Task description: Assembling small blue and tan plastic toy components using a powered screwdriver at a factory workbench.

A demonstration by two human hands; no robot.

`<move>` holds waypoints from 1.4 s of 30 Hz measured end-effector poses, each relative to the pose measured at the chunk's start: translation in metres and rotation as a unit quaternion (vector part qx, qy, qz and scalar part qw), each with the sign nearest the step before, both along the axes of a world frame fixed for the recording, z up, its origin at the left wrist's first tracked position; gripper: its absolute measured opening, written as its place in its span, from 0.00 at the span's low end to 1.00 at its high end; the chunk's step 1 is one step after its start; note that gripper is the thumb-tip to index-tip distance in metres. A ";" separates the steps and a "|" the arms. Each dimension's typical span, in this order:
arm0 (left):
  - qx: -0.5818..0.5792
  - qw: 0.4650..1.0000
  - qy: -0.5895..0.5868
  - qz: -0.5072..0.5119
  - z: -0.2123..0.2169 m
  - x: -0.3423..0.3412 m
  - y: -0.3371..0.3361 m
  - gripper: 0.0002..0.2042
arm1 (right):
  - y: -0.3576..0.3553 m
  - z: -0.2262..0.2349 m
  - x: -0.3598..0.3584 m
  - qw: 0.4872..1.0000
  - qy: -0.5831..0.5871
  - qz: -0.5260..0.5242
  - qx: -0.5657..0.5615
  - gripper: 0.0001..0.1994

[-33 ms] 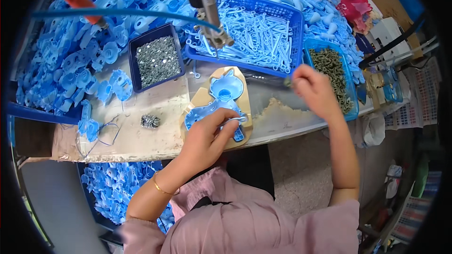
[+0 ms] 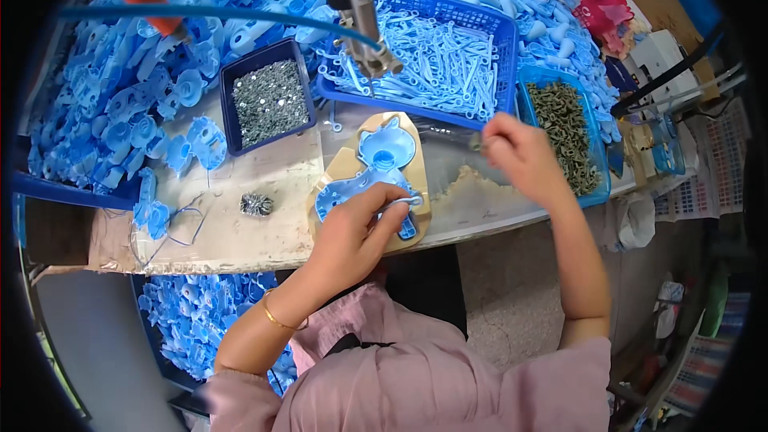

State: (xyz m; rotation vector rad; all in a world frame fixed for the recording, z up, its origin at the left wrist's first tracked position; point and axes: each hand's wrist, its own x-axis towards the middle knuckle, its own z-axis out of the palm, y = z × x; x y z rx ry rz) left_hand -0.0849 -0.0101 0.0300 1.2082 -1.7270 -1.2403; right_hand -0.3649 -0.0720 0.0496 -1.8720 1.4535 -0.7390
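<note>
1. The blue shell [image 2: 390, 142] lies hollow side up in a tan holder [image 2: 346, 162] on the bench [image 2: 216, 232], straight ahead of the person; the holder's outline follows the shell, presumably so that it stays level and does not slide.
2. The left hand [image 2: 348, 232] rests over the shell's lower part; its grip is together, thumb and forefinger clamped on a light blue link [image 2: 410, 201], probably to steady it there; this leaves the upper bowl uncovered.
3. The right hand [image 2: 520, 156] hangs above the bench, near the teal tray [image 2: 596, 194]; its grip looks together on a small olive piece [image 2: 476, 144], too blurred to name; similar olive bits [image 2: 564, 112] fill that tray.
4. The mesh basket [image 2: 506, 56] of links [image 2: 440, 64] and the dark blue tray [image 2: 276, 141] of small metal bits [image 2: 272, 96] stand around the holder, likely to keep each kind within reach; a metal tool [image 2: 360, 8] hangs above them.
5. The bench top is pale and worn, with a torn tan patch [image 2: 472, 192] to the right of the holder; a silvery clump [image 2: 256, 205] lies to the left.
6. Blue parts [image 2: 120, 96] are heaped at the left; more parts [image 2: 200, 320] fill a crate below the bench; grey floor [image 2: 512, 296] shows at the right.
</note>
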 end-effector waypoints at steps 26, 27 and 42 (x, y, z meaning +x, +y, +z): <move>-0.005 0.999 -0.030 -0.013 -0.005 0.019 0.006 0.15 | 0.021 0.021 0.087 0.973 -0.019 0.227 0.030 0.04; -0.004 0.999 -0.030 -0.015 -0.005 0.019 0.006 0.15 | 0.022 0.022 0.088 0.974 -0.018 0.225 0.031 0.04; -0.113 0.985 -0.127 0.029 -0.002 0.034 0.007 0.12 | 0.026 0.005 0.102 0.971 -0.068 0.229 0.003 0.07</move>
